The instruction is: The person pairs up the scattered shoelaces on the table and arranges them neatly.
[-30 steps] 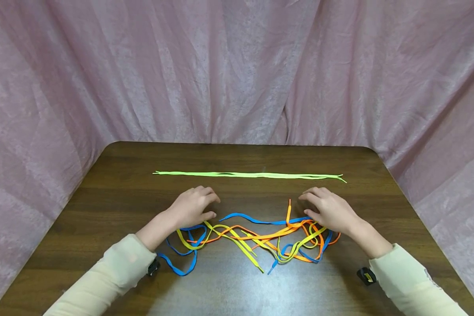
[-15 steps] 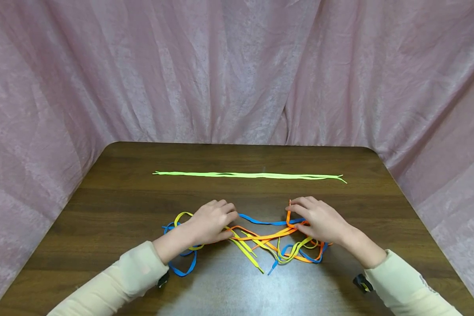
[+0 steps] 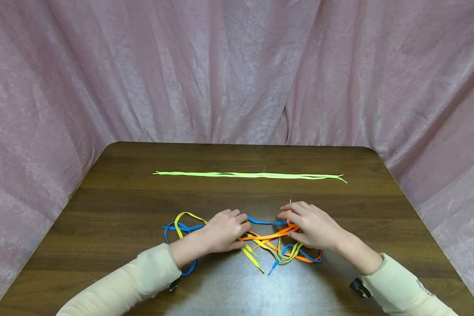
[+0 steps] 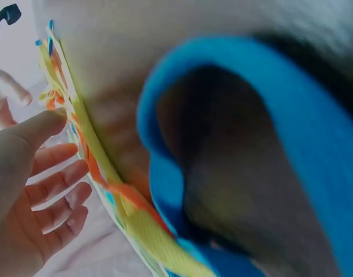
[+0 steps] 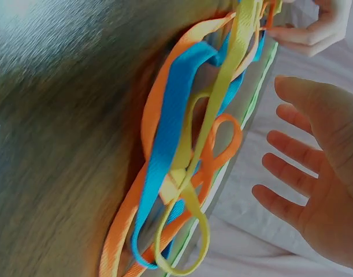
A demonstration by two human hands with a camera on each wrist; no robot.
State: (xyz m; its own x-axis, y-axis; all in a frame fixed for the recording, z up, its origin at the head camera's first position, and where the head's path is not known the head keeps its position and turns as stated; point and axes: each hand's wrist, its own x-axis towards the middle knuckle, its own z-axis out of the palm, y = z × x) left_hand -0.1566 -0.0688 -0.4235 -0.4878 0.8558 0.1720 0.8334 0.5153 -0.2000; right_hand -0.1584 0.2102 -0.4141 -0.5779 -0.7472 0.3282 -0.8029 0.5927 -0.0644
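Note:
A tangle of flat shoelaces lies between both hands: an orange lace (image 3: 266,237), a blue lace (image 3: 267,222) and a yellow lace (image 3: 255,263). Over its left part hovers my left hand (image 3: 227,230), fingers loosely bent and palm down. My right hand (image 3: 317,224) is over the right part, thumb apart from the fingers. Both wrist views show the left fingers (image 4: 60,179) and right fingers (image 5: 292,150) relaxed, gripping nothing; whether a fingertip touches a lace is unclear. Blue loops (image 4: 162,179) fill much of the left wrist view. The hands hide parts of the tangle.
Neon green laces (image 3: 256,175) lie stretched straight across the far part of the brown wooden table (image 3: 122,197). A pink curtain (image 3: 237,70) hangs behind it. A small black device (image 3: 359,288) sits at the right sleeve.
My left hand has moved right and toward me, over the middle of the tangle. My right hand has moved left and nearer. The laces look nearly unmoved.

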